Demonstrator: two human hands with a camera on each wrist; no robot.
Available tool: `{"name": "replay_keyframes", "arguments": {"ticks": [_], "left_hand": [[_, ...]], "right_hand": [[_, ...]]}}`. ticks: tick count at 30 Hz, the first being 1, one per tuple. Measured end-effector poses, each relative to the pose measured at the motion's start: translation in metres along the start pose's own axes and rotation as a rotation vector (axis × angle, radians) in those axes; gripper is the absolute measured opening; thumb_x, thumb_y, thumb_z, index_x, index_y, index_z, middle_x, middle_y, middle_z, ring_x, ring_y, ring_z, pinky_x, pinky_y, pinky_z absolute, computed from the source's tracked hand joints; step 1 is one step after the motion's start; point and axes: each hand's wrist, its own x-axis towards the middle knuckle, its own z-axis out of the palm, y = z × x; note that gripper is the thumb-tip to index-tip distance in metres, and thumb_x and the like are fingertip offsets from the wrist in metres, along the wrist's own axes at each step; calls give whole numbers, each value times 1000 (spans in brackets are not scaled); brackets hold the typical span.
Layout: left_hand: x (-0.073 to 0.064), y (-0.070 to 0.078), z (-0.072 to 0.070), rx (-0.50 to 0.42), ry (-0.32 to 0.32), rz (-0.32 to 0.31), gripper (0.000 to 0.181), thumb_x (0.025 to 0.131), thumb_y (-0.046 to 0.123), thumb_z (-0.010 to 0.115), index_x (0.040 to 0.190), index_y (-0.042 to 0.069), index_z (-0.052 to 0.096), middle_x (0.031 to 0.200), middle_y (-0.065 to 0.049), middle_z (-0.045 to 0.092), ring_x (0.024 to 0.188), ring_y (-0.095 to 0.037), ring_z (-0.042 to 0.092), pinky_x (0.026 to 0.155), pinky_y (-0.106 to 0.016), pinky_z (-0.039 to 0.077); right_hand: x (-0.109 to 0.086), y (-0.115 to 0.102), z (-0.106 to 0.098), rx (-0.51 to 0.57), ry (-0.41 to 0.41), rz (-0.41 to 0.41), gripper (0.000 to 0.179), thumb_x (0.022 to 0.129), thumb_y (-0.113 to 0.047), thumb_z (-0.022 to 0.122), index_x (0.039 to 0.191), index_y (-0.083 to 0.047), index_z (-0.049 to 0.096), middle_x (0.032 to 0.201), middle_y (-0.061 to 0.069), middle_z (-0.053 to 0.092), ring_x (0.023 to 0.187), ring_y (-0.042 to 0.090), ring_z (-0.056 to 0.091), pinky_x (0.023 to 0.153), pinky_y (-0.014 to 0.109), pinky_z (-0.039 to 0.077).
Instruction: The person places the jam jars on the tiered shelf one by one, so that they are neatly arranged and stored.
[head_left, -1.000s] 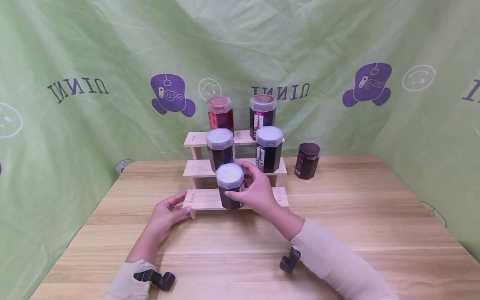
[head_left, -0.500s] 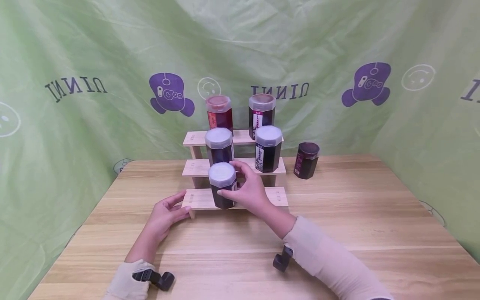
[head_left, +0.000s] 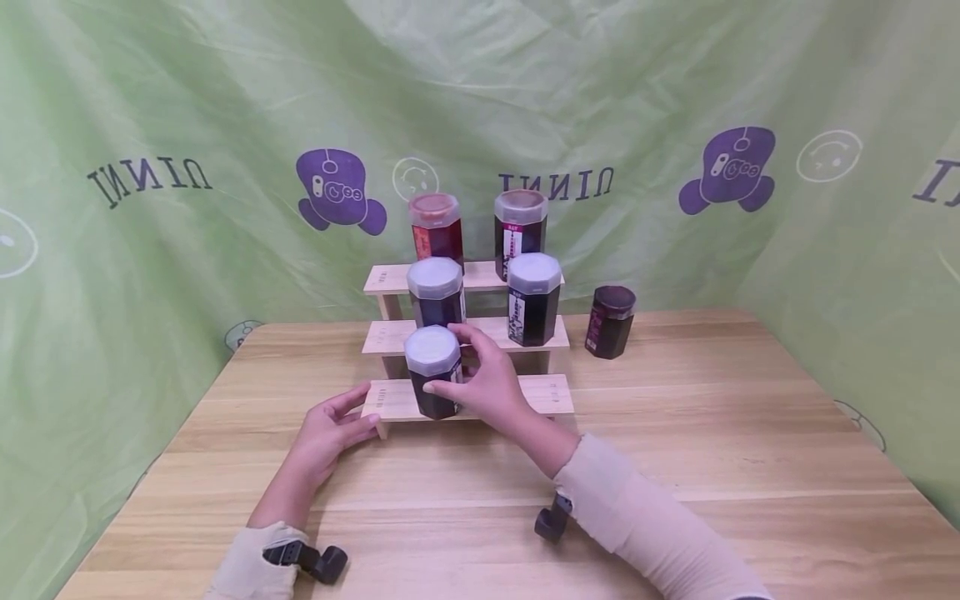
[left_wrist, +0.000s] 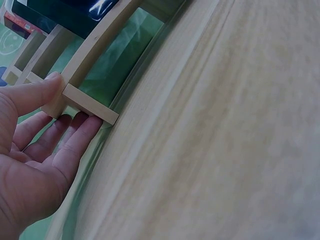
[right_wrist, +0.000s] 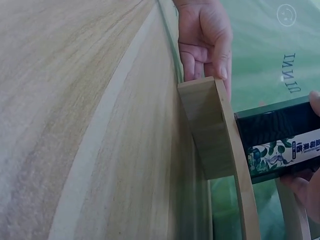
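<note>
A three-step wooden display rack (head_left: 536,392) stands on the table. My right hand (head_left: 491,387) holds a dark jar with a white lid (head_left: 432,354) between thumb and fingers, upright at the lowest step, left of its middle. In the right wrist view the jar's leafy label (right_wrist: 280,152) shows, its base against the step. My left hand (head_left: 326,433) grips the left end of that same step. The left wrist view has the left thumb (left_wrist: 42,92) on the step's front edge and the fingers behind its leg.
Two white-lidded dark jars (head_left: 437,292) (head_left: 534,304) stand on the middle step. The top step bears a red jar (head_left: 438,237) and a dark jar (head_left: 520,237). Another dark jar (head_left: 610,325) is on the table right of the rack. A green printed curtain (head_left: 465,100) hangs behind.
My right hand has slid leftward along the lowest step with the jar, in small shifts. The left hand keeps its grip on the rack's end.
</note>
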Motion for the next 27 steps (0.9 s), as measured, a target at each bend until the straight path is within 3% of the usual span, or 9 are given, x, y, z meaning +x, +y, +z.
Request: {"name": "replay_keyframes", "arguments": {"ticks": [6,16,23,27], "left_hand": [[1,-1,-1,3,-1,-1,68,87,-11,64,148,-6,33,151,-27,33,100,-10,65,90,-34,57],[0,0,0,-1,2,4,69,87,-12,64,148,-6,33,150,-28,33,99,-10,65,89,-34,57],[-2,3,2,-7,2,8,68,87,-11,64,147,-7,32,150,-29,32,98,-9,65,89,-33,57],[-2,4,1,-10,-4,7,68,88,-11,63,148,-7,31,150,-29,31,99,-9,65,89,-33,57]], "right_hand": [[-5,2,-2,80,-9,38,81,65,-6,91,136,-6,51,127,11,58,114,25,59,93,39,56],[-16,11,-10,193,2,34,63,69,3,86,124,2,56,119,15,61,109,29,61,98,42,53],[-24,16,-23,14,30,-58,53,69,-4,88,116,-2,63,113,8,64,103,23,62,98,36,51],[-28,18,-33,-13,33,-103,53,68,-5,88,115,-2,64,113,8,65,105,24,61,99,34,50]]}}
